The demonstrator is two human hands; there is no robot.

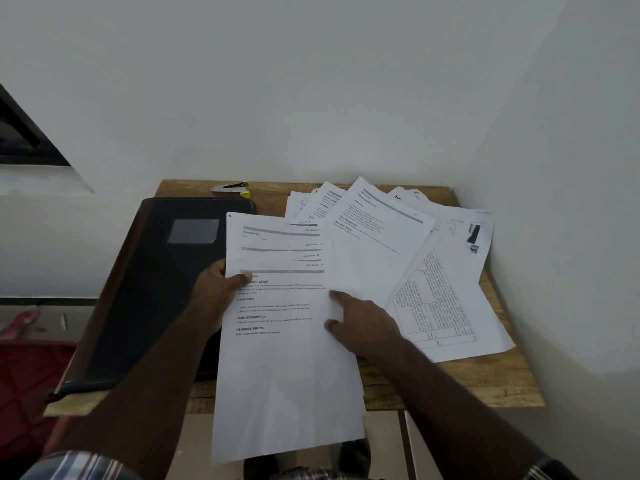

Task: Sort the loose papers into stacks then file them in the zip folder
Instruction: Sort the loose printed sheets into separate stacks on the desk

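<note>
A fanned stack of printed white papers (pixel 284 358) hangs over the front edge of the small wooden table (pixel 502 386). My left hand (pixel 216 296) grips the stack's left edge, thumb on top of the print. My right hand (pixel 363 323) pinches the stack's right edge, with the forefinger reaching onto the sheet. More loose papers (pixel 446 271) lie spread across the table's right half, some with tables and a photo. The black zip folder (pixel 156 289) lies closed on the left side of the table, partly under the held stack.
A stapler with yellow trim (pixel 232 188) sits at the table's back edge by the wall. White walls close in behind and to the right. A red cloth (pixel 24 382) lies on the floor to the left.
</note>
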